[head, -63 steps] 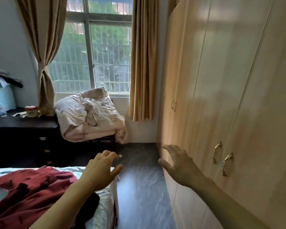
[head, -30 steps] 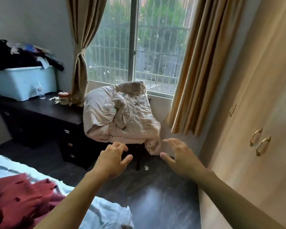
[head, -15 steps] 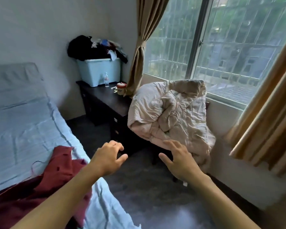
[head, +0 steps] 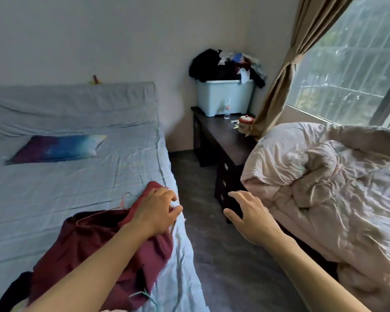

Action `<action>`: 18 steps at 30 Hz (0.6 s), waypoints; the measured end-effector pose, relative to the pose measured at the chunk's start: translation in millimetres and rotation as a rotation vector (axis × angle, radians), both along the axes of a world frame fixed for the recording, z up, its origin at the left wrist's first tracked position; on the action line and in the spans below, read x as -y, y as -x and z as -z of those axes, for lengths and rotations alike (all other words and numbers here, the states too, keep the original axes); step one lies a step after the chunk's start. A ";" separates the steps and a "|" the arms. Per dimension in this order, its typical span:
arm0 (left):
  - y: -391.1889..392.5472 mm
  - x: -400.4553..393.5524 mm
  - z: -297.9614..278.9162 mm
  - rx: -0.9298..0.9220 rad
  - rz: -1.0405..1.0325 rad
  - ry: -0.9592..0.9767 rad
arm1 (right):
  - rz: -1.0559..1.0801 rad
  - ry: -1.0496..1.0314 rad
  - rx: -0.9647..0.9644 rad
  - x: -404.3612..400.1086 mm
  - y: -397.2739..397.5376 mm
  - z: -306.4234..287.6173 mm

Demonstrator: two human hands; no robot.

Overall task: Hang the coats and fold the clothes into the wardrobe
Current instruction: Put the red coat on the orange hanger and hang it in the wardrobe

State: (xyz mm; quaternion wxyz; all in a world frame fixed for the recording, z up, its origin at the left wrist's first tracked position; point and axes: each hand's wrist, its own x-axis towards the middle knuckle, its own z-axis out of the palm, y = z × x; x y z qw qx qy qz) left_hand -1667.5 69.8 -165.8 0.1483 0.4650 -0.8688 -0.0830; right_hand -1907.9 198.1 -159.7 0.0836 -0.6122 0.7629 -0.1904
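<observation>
Left hand: the left hand [head: 159, 212] hovers over the bed edge, fingers loosely curled, holding nothing; whether the fingertips touch the cloth below I cannot tell.
Right hand: the right hand [head: 250, 217] hangs above the floor [head: 212, 244], fingers spread and relaxed, empty, apart from everything.
Garment: a dark red garment [head: 95, 244] lies crumpled at the near corner of the bed [head: 77, 181], right under the left wrist; it is the nearest thing to hang or fold.
Hanger: a thin pink hanger [head: 124, 200] shows at the garment's upper edge, partly buried in cloth; how it sits inside I cannot tell.
Other cloth: something dark [head: 16, 287] lies at the lower left beside the garment, too cut off to name.
Wardrobe: not in view, so the garment must be carried some way.
Surroundings: a duvet [head: 324, 176] is heaped on the right; a table [head: 225, 140] carries a bin [head: 224, 97] piled with clothes [head: 225, 64].
Step, as I judge it: reaching for the garment; little of the task looks done.
Risk 1: grabbing cloth alone may let the hanger slip out and drop.
Risk 2: the hook may snag the sheet and drag it.
Risk 3: a loose one-hand lift may trail the hem on the floor.
</observation>
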 end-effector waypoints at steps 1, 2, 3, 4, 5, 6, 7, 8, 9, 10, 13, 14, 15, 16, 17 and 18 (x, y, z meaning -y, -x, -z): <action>-4.6 7.2 0.0 -0.004 -0.021 0.010 | -0.023 0.003 -0.008 11.6 -3.1 -1.1; -9.5 14.1 0.4 -0.015 -0.045 0.011 | -0.044 0.006 -0.015 22.6 -6.8 -2.5; -15.0 21.7 1.7 -0.032 -0.069 0.007 | -0.062 0.009 -0.018 33.3 -10.7 -3.8; -21.1 28.8 3.5 -0.050 -0.092 -0.002 | -0.080 0.011 -0.023 44.5 -14.8 -4.6; -27.3 35.0 5.9 -0.065 -0.113 -0.016 | -0.097 0.011 -0.028 55.7 -19.2 -5.7; -34.4 40.5 8.7 -0.076 -0.132 -0.027 | -0.116 0.006 -0.035 67.0 -24.5 -6.9; -42.7 45.9 12.4 -0.083 -0.150 -0.033 | -0.139 0.003 -0.041 78.1 -30.9 -7.8; -51.5 50.9 15.9 -0.088 -0.170 -0.036 | -0.165 0.003 -0.045 89.3 -37.2 -7.6; -60.5 55.3 19.0 -0.094 -0.194 -0.037 | -0.192 0.003 -0.048 100.5 -43.4 -6.7; -69.6 59.2 21.8 -0.099 -0.220 -0.044 | -0.220 0.000 -0.053 111.3 -49.6 -5.8; -95.7 67.7 28.0 -0.084 -0.289 -0.068 | -0.301 -0.026 -0.061 138.9 -66.6 1.2; -102.8 70.7 29.5 -0.077 -0.312 -0.064 | -0.328 -0.032 -0.050 147.7 -71.0 4.6; -108.7 74.5 31.0 -0.074 -0.338 -0.057 | -0.354 -0.037 -0.038 157.1 -74.1 8.4; -112.9 77.8 32.1 -0.070 -0.367 -0.055 | -0.375 -0.046 -0.030 166.4 -76.2 12.0; -116.0 80.8 33.2 -0.064 -0.394 -0.055 | -0.396 -0.050 -0.026 175.4 -77.2 15.7; -117.7 83.5 34.8 -0.055 -0.418 -0.061 | -0.419 -0.055 -0.022 184.2 -76.7 19.9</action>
